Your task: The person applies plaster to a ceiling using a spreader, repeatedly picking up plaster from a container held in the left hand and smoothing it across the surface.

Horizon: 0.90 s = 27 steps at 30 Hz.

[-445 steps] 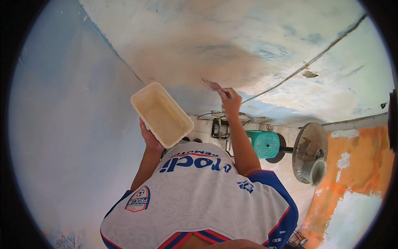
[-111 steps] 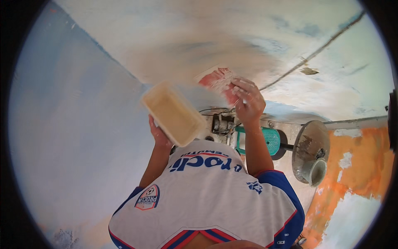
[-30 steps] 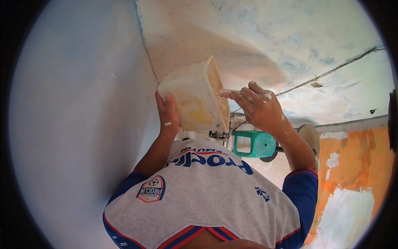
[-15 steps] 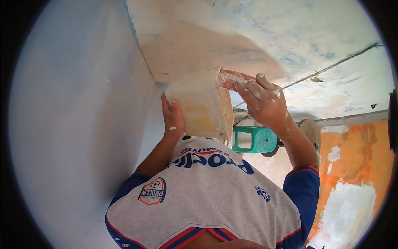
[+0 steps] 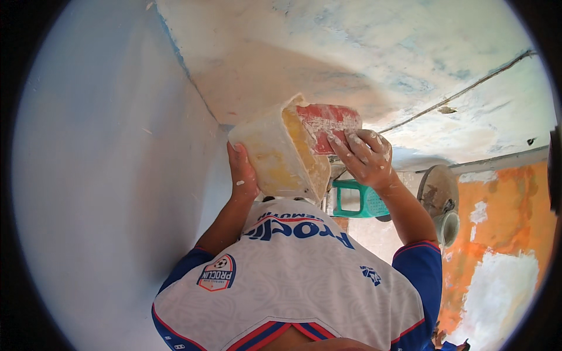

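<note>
Between my two hands is a whitish plastic tub [image 5: 266, 161], tilted with its mouth to the right and smeared yellowish inside. My left hand [image 5: 242, 172] grips the tub's left side, the fingers partly hidden behind it. In my right hand [image 5: 367, 159] is a flat red plastic spreader [image 5: 336, 120], streaked with pale paste. The fingers press against its face, and its left end lies at the tub's open rim. Spots of white paste show on both hands.
To the left rises a pale blue wall [image 5: 99, 175]. A patchy whitish surface [image 5: 380, 52] with a dark crack spans the top. Beyond my right arm are a green plastic stool [image 5: 366, 202], a round brownish disc [image 5: 440, 187], a grey bucket [image 5: 449, 228] and an orange wall [image 5: 503, 216].
My right hand has turned the spreader, so its broad red face now shows, and lowered it slightly toward the tub's mouth. The tub has tilted and its opening shows more.
</note>
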### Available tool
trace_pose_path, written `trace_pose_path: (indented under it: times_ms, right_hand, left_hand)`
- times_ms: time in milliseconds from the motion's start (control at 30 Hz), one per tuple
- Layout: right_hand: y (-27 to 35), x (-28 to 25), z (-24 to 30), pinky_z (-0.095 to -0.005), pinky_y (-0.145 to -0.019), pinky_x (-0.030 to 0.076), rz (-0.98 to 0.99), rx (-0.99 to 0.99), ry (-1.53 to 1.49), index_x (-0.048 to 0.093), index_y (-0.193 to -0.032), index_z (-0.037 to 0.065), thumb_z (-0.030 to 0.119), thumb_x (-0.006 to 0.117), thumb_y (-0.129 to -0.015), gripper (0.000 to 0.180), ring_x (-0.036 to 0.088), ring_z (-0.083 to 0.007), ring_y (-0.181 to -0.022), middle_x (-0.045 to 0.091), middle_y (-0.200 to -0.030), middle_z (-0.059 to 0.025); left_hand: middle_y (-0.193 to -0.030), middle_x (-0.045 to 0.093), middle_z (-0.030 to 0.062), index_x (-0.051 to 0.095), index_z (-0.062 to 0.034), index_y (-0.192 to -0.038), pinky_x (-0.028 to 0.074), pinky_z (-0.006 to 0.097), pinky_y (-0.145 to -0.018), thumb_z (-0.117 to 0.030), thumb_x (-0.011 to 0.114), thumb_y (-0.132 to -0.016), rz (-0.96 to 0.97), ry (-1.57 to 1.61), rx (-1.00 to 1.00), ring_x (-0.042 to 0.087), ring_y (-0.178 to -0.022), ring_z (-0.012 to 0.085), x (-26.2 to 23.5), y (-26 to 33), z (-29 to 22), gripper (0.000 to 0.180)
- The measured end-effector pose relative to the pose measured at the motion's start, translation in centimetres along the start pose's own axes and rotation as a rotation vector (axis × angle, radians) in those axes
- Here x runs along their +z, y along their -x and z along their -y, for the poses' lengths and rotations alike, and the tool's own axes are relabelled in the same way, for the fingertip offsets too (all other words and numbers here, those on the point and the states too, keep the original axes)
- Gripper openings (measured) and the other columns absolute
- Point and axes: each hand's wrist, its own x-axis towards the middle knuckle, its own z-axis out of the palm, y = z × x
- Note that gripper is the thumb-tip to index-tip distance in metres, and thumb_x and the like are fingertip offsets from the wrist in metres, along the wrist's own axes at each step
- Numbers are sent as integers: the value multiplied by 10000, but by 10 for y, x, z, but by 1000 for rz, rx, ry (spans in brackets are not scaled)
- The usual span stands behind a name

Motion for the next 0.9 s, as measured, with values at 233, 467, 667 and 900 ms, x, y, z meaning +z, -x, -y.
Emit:
trace_pose_path:
  times_ms: [233,467,667,900]
  right_hand:
    - [50,56,-20,-330,-685,559,-313,590,-263,684,-1086,6,-61,685,-862,234,686,-256,-800,689,-906,-142]
    - [113,103,-79,-336,-764,550,-219,1069,-222,698,-1109,-5,31,650,-919,199,714,-249,-874,726,-1010,-183]
    - [125,59,-91,-280,-744,549,-476,1116,-517,698,-1129,21,65,624,-979,173,674,-160,-886,727,-1015,-95]
    - [111,137,-68,-270,-744,554,-376,1281,-513,689,-1096,17,126,621,-1006,157,670,-138,-875,710,-1013,-84]
  left_hand:
    - [-1462,505,99,403,-101,-1498,443,419,-1091,-733,345,-979,-29,210,-165,522,-1306,253,-19,-9,-5,820]
    - [-1488,485,79,376,-120,-1524,438,405,-1101,-735,320,-983,43,335,-184,486,-1349,247,-40,-10,3,821]
    - [-1514,462,70,358,-134,-1536,447,401,-1096,-726,317,-989,36,300,-114,485,-1354,242,-51,-1,-5,807]
    - [-1518,459,62,356,-137,-1539,451,401,-1093,-686,321,-1011,56,269,-88,490,-1350,239,-50,7,-13,763]
